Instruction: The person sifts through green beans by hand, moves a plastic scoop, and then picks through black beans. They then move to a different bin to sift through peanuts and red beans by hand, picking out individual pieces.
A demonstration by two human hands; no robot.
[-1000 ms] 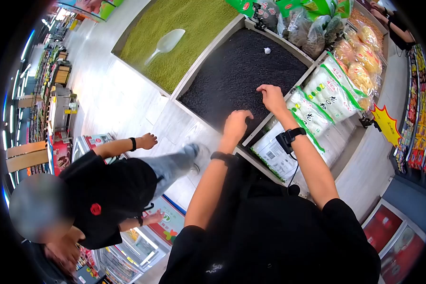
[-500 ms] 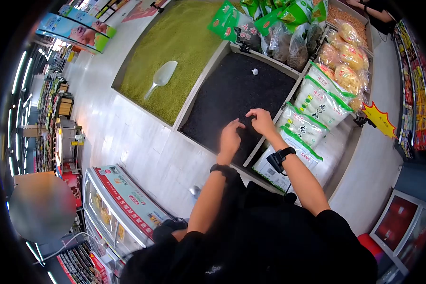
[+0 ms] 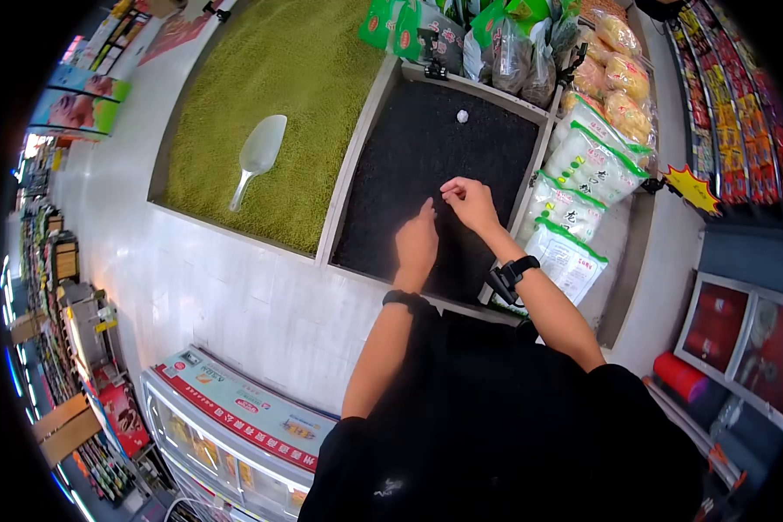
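Both my hands hover over a wooden bin of fine black grains [image 3: 391,165], their fingertips close to each other but apart. My left hand [image 3: 417,244] points away from me, its fingers loosely stretched, with nothing visible in them. To its right, my right hand [image 3: 470,203] has thumb and fingertips drawn together, pointing left; anything between them is too small to make out. A small white crumpled lump [image 3: 462,116] lies on the black grains beyond my hands.
The bin of green beans [image 3: 209,165] on the left holds a metal scoop [image 3: 262,146]. White noodle bags [image 3: 574,209] stand to the right, with round packaged goods [image 3: 626,78] beyond. Green bags [image 3: 418,35] line the back. A freezer [image 3: 244,409] stands at lower left.
The view has turned and shifted, so the bins sit further left. My right hand's fingertips have come together; my left fingers have straightened somewhat. The white lump stays on the black grains.
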